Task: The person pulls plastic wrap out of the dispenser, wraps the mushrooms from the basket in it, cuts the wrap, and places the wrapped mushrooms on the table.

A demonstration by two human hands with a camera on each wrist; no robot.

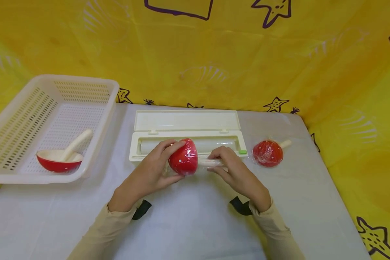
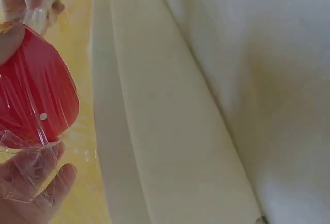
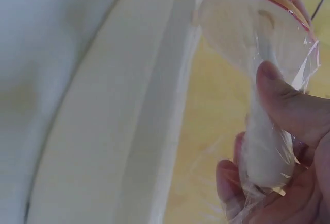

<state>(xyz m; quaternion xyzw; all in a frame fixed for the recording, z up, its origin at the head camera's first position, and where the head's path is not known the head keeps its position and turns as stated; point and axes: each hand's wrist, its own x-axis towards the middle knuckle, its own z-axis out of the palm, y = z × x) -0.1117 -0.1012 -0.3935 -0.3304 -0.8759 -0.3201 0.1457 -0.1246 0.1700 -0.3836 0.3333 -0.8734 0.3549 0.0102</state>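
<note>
A red bowl [image 1: 186, 159] with white dots and a white inside is tipped on its side, clear plastic wrap stretched over it. My left hand [image 1: 154, 167] holds the bowl from the left, fingers over its top and thumb below. A white spoon [image 3: 268, 154] lies in the bowl, its thick handle sticking out under the wrap. With my right hand [image 1: 235, 173] I grip that wrapped handle, thumb along one side and fingers around the other. Loose film hangs about both hands. Just behind them, an open cream wrap dispenser [image 1: 186, 134] holds a roll of plastic film [image 1: 225, 143].
To the right sits another red dotted bowl [image 1: 268, 153] in wrap, a pale handle poking out. A white slotted basket [image 1: 99, 144] stands at left, containing a red bowl [image 1: 56, 165] with a white spoon [image 1: 78, 143]. A yellow patterned cloth [image 1: 169, 68] hangs behind the table.
</note>
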